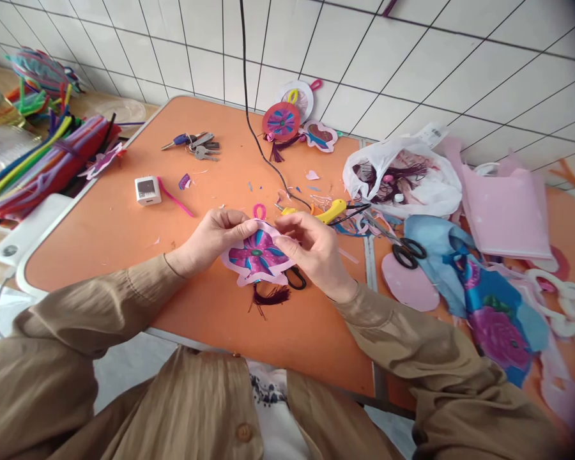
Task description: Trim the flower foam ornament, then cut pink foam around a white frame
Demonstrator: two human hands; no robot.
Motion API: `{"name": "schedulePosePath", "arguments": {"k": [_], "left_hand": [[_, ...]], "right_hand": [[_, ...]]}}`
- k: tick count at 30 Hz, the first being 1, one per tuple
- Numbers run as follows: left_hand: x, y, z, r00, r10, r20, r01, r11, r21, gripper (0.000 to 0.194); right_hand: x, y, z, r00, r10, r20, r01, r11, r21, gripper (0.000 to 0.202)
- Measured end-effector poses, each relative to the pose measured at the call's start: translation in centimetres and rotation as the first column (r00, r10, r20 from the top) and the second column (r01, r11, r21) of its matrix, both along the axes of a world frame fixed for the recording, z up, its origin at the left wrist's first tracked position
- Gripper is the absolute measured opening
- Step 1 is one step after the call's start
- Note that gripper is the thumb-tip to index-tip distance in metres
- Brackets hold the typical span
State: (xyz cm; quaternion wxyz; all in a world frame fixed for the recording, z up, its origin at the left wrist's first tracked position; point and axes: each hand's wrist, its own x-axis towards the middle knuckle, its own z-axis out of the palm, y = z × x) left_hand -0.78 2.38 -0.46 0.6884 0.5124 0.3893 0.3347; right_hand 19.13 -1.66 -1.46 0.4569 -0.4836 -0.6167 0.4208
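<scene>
A pink-edged flower ornament (257, 254) with purple and blue petals is held up between my two hands, over the near middle of the table. My left hand (215, 236) pinches its upper left edge, thumb on top. At the upper right edge my right hand (314, 246) has its fingers bent and closed on the rim. A pink loop (259, 211) stands out at the ornament's top, and a dark purple tassel (271, 295) hangs below it. Part of a black scissor handle (296, 278) shows beside my right hand.
On the orange table (316, 338) are keys (204, 145), a white charger (148, 190), a yellow-handled tool (333, 211), black-handled scissors (409, 252) and finished ornaments (281, 121). A white bag (412, 191) and fabric pieces (503, 319) lie right; pipe cleaners (52, 166) lie left. A black cable (245, 83) hangs down.
</scene>
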Motion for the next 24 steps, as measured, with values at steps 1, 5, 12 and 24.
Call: {"name": "schedulePosePath", "arguments": {"k": [1, 5, 12, 24], "left_hand": [[0.0, -0.1, 0.1, 1.0, -0.001, -0.027, 0.002, 1.0, 0.03, 0.053], [0.2, -0.5, 0.4, 0.996, -0.003, -0.089, 0.011, 0.995, 0.094, 0.055], [0.6, -0.8, 0.2, 0.997, -0.006, -0.072, 0.011, 0.998, 0.069, 0.046], [0.8, -0.9, -0.2, 0.985, 0.011, -0.174, 0.007, 0.995, 0.104, 0.029]], "right_hand": [[0.0, 0.0, 0.1, 0.999, -0.028, 0.034, 0.025, 0.996, 0.086, 0.019], [-0.4, -0.1, 1.0, 0.957, -0.177, 0.229, 0.046, 0.873, 0.486, 0.004], [-0.7, 0.2, 1.2, 0.905, -0.266, 0.332, 0.008, 0.79, 0.613, 0.013], [-0.4, 0.8, 0.2, 0.878, -0.261, 0.401, -0.156, 0.636, 0.756, 0.012]]}}
